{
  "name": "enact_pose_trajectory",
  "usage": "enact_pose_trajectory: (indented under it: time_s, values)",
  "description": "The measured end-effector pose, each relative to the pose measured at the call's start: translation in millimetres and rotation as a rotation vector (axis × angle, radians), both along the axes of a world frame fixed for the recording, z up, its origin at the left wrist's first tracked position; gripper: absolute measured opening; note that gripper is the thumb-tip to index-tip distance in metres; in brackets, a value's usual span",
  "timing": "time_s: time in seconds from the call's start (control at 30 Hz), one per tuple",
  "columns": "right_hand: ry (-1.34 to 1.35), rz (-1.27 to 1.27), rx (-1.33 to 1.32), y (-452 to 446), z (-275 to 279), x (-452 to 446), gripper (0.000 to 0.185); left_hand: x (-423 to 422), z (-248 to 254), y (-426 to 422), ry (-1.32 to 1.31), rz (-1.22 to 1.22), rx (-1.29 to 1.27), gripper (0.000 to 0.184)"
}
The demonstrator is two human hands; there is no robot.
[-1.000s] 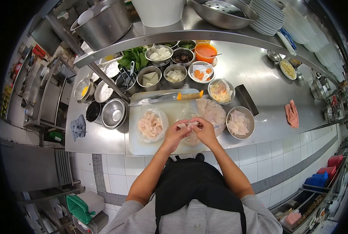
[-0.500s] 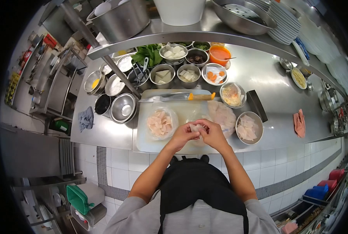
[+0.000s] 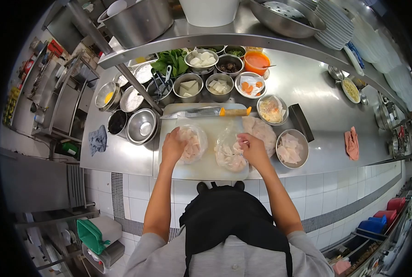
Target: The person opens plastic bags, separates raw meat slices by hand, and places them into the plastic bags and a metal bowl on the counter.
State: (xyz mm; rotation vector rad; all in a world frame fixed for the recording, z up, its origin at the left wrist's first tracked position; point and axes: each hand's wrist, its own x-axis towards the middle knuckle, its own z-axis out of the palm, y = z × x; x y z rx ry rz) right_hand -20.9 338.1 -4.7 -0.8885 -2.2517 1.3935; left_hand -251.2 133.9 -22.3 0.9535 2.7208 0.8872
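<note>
On the white cutting board [image 3: 206, 170], my left hand [image 3: 172, 147] is at the left side of a clear plastic bag of pale meat slices [image 3: 193, 142], its fingers closed on the plastic edge. My right hand [image 3: 254, 150] pinches the upper right edge of a second clear bag [image 3: 226, 159], which also has pale meat in it. Behind that hand lies a larger bag of pale meat [image 3: 261, 131]. To its right stands a steel bowl of meat slices [image 3: 292, 147]. Across the back of the board rests a large knife [image 3: 206, 111] with a yellow-ended handle.
Steel bowls of tofu [image 3: 189, 87], carrot slices [image 3: 251, 86] and other ingredients line the back. An orange tub [image 3: 256, 62] holds sauce. A dark block [image 3: 302, 122] and a pink cloth [image 3: 352, 144] lie right, a blue-grey cloth [image 3: 98, 141] left. A steel shelf [image 3: 215, 40] hangs above.
My hands have moved apart from the middle of the board. The left went to the left bag; the right shifted right, and the middle bag now shows between them.
</note>
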Motion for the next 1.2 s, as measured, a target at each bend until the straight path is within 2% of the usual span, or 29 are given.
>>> enact_pose_trajectory:
  time_s: [0.03, 0.07, 0.1, 0.13, 0.17, 0.2, 0.23, 0.27, 0.3, 0.33, 0.43, 0.5, 0.53, 0.6, 0.63, 0.67, 0.7, 0.73, 0.83, 0.87, 0.9, 0.93, 1.0, 1.03, 1.1, 1.2]
  values:
    - [0.005, -0.001, 0.003, 2, -8, -2, 0.028, 4, 11, 1, -0.128, 0.037, -0.009, 0.054]
    - [-0.092, 0.111, 0.227, 3, -18, -4, 0.029, 6, 15, 3, -0.125, 0.031, -0.007, 0.054]
    - [-0.197, 0.222, 0.443, 0, -15, -3, 0.030, 12, 18, 4, 0.015, 0.020, 0.062, 0.052]
    - [-0.204, 0.220, 0.435, -5, -14, -2, 0.030, 19, 20, 3, 0.151, 0.012, 0.128, 0.050]
    - [-0.471, 0.281, 0.594, -10, -13, -4, 0.032, 27, 23, 4, 0.146, 0.009, 0.123, 0.050]
    - [-0.738, 0.341, 0.753, -14, -8, -8, 0.036, 37, 33, 9, 0.012, -0.002, 0.222, 0.046]
    - [-0.738, 0.341, 0.754, -15, -11, -10, 0.036, 45, 39, 14, -0.120, -0.011, 0.322, 0.043]
    - [-0.824, 0.266, 0.726, -16, -16, -12, 0.042, 52, 36, 18, -0.118, -0.010, 0.326, 0.043]
    - [-0.909, 0.191, 0.698, -15, -20, -14, 0.049, 60, 30, 20, -0.192, -0.150, 0.360, 0.040]
    - [-0.908, 0.195, 0.703, -14, -20, -16, 0.049, 70, 28, 23, -0.266, -0.289, 0.392, 0.036]
    - [-0.865, 0.120, 0.645, -8, -19, -20, 0.047, 98, 23, 34, -0.315, -0.405, 0.320, 0.034]
    - [-0.892, 0.134, 0.356, -2, -15, -24, 0.052, 111, 11, 42, -0.395, -0.494, 0.281, 0.041]
    - [-0.892, 0.138, 0.362, -1, -16, -25, 0.052, 115, 1, 43, -0.394, -0.489, 0.285, 0.041]
    - [-0.765, 0.066, 0.259, 3, -24, -24, 0.056, 120, -19, 47, -0.187, -0.570, 0.225, 0.050]
    - [-0.765, 0.063, 0.263, 6, -33, -20, 0.056, 121, -21, 48, -0.254, -0.546, 0.229, 0.057]
    - [-0.438, 0.113, 0.010, 10, -43, -15, 0.054, 121, -23, 50, -0.254, -0.550, 0.232, 0.057]
    - [-0.105, 0.160, -0.238, 10, -40, -13, 0.054, 120, -20, 52, -0.393, -0.449, 0.234, 0.056]
    - [-0.105, 0.155, -0.240, 9, -37, -13, 0.054, 119, -19, 52, -0.532, -0.346, 0.231, 0.056]
    - [-0.109, 0.188, -0.138, 0, -38, -11, 0.047, 110, -28, 55, -0.461, -0.321, 0.237, 0.059]
    - [-0.072, 0.130, 0.099, -4, -46, -10, 0.044, 108, -35, 56, -0.461, -0.328, 0.231, 0.059]
    - [-0.037, 0.071, 0.339, -8, -48, -10, 0.040, 105, -39, 58, -0.323, -0.353, 0.174, 0.060]
    - [-0.038, 0.066, 0.338, -11, -49, -7, 0.040, 104, -43, 60, -0.185, -0.374, 0.119, 0.061]
    - [-0.165, -0.021, 0.445, -16, -49, -2, 0.029, 104, -47, 68, -0.175, -0.332, 0.101, 0.059]
    - [-0.165, -0.021, 0.445, -14, -47, -2, 0.029, 104, -45, 71, -0.162, -0.286, 0.083, 0.057]
    - [-0.227, -0.096, 0.296, -8, -45, -2, 0.018, 102, -41, 76, -0.154, -0.289, 0.057, 0.053]
    - [-0.114, -0.141, 0.323, -3, -42, -3, 0.017, 93, -35, 80, -0.173, -0.329, 0.001, 0.045]
